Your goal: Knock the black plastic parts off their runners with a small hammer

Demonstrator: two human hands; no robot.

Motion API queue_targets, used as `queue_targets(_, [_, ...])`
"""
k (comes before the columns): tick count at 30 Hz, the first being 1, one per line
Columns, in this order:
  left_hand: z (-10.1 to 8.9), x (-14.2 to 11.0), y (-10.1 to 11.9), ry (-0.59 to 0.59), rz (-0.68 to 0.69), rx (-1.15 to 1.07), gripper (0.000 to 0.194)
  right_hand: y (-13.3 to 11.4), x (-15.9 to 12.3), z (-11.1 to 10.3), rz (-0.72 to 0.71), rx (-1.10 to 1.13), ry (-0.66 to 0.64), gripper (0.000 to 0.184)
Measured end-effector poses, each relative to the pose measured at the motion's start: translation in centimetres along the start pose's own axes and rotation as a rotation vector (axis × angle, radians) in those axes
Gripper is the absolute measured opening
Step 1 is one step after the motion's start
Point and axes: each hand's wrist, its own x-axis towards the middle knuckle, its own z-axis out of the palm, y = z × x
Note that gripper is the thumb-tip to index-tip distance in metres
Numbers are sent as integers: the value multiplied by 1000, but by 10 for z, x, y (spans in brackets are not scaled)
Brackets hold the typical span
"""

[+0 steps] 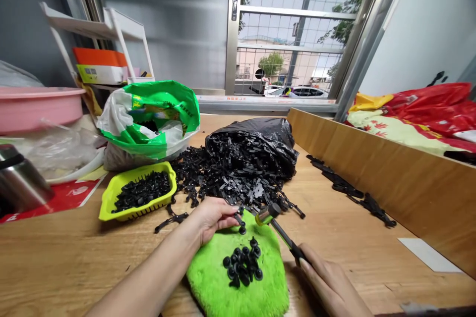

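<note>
My left hand (213, 219) pinches a small black plastic strip (238, 218) at the far edge of a fuzzy green pad (208, 277). A black round piece (242, 228) is at the strip's near end; whether it is joined to it I cannot tell. My right hand (323, 275) is wrapped round the black handle of a small mallet (268, 213). The mallet's yellow and black head hangs just right of the strip, apart from it. Several loose black round pieces (243, 265) lie heaped in the middle of the pad.
A black plastic bag (260, 131) spills black strips (238, 178) across the table behind the pad. At left stand a yellow basket (106, 210) of small black pieces, a green and white bag (189, 109) and a steel flask (24, 183). A wooden board (372, 168) edges the right side.
</note>
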Motion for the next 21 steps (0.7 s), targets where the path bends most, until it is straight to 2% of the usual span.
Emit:
queue_targets(5, [2, 1, -1, 5, -6, 28, 20, -9, -3, 4, 18, -4, 68, 39])
queue_targets(13, [5, 2, 0, 23, -14, 51, 23, -8, -5, 3, -35, -98, 66, 47])
queue_targets(18, [4, 3, -2, 23, 23, 42, 21, -27, -5, -4, -173, -175, 237, 44])
queue_targets(19, [4, 3, -3, 22, 31, 41, 21, -33, -4, -5, -166, -205, 222, 41])
queue_targets(21, [4, 3, -4, 23, 41, 38, 22, -44, -2, -7, -112, -311, 90, 34])
